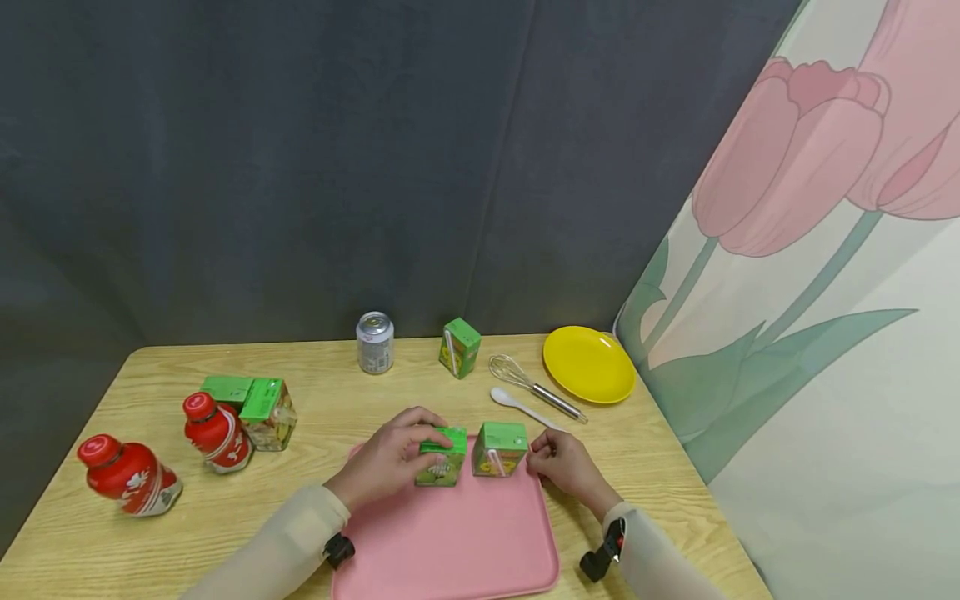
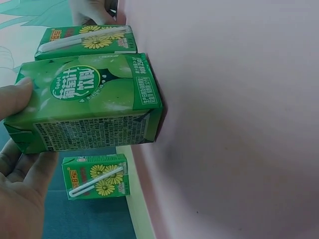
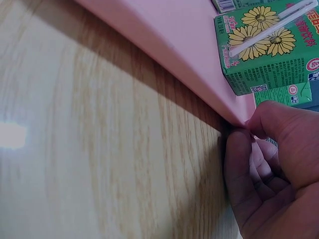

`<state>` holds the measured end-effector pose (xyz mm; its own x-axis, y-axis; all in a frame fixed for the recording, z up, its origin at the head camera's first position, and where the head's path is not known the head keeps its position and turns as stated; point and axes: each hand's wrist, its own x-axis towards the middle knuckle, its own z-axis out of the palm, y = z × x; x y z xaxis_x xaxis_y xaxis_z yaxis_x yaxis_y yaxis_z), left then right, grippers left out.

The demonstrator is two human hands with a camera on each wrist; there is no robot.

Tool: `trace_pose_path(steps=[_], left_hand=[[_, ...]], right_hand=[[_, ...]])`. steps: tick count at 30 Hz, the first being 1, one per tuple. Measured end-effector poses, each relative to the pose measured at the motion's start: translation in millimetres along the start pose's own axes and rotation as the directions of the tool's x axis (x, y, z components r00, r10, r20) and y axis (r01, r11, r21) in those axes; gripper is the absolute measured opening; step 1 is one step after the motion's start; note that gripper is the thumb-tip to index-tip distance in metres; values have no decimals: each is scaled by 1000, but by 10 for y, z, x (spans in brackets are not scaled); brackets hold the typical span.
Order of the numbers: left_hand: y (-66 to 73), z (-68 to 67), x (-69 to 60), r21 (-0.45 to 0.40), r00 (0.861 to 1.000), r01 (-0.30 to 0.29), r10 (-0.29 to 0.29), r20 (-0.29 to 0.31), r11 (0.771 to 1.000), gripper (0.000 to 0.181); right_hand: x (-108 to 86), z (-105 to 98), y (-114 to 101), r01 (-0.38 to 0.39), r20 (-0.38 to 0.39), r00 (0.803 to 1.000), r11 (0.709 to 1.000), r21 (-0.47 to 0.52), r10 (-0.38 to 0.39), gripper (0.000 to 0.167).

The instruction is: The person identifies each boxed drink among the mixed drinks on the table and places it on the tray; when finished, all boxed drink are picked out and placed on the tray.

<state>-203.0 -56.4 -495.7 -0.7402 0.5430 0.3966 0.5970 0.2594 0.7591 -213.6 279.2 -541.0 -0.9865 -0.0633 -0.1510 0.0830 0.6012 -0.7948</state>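
On the pink tray (image 1: 457,546) stand two green juice cartons near its far edge. My left hand (image 1: 390,458) grips the left one, a grape juice carton (image 2: 84,94), with the thumb on one side and the fingers on the other. To its right is a juice carton (image 1: 498,450) with yellow flowers and a white straw on its front. My right hand (image 3: 274,164) pinches the tray's rim at the far right corner, close beside that flowered carton. In the right wrist view the thumb and index finger meet on the rim.
Behind the tray are a silver can (image 1: 375,342), another green carton (image 1: 460,347), a whisk (image 1: 551,400), a white spoon (image 1: 525,408) and a yellow plate (image 1: 588,364). At left stand two red bottles (image 1: 131,477) and two more cartons (image 1: 270,415). A dark curtain (image 1: 300,167) hangs behind.
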Motion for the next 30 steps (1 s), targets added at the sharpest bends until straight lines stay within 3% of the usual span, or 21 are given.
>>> trace_pose_path(steps=[13, 16, 18, 20, 23, 26, 28, 30], left_hand=[[-26, -24, -46, 30, 1000, -20, 20, -5, 999, 19], [-1, -102, -56, 64, 998, 20, -17, -57, 998, 21], [6, -202, -61, 172, 990, 54, -30, -140, 984, 21], [-12, -337, -74, 302, 969, 102, -26, -247, 948, 21], [-64, -569, -122, 517, 925, 217, -5, -381, 828, 26], [-124, -769, -207, 602, 899, 324, -39, -436, 730, 37], [-153, -864, -264, 624, 891, 373, -76, -448, 686, 43], [-169, -921, -308, 619, 883, 408, -118, -455, 671, 47]], right_hand=[[1, -17, -2, -4, 15, 1000, 1000, 15, 3, 15], [3, -14, 7, -9, 19, 1000, 1000, 15, 8, 15], [6, -8, 13, -14, 22, 1000, 1000, 17, 14, 15], [5, -7, 12, -17, 27, 1000, 1000, 26, 16, 16], [8, -7, 11, -17, 31, 999, 999, 38, 15, 16], [9, -14, 17, -17, 30, 999, 999, 42, 16, 16], [15, -18, 22, -20, 29, 999, 999, 39, 19, 17], [22, -21, 28, -19, 27, 999, 999, 37, 18, 17]])
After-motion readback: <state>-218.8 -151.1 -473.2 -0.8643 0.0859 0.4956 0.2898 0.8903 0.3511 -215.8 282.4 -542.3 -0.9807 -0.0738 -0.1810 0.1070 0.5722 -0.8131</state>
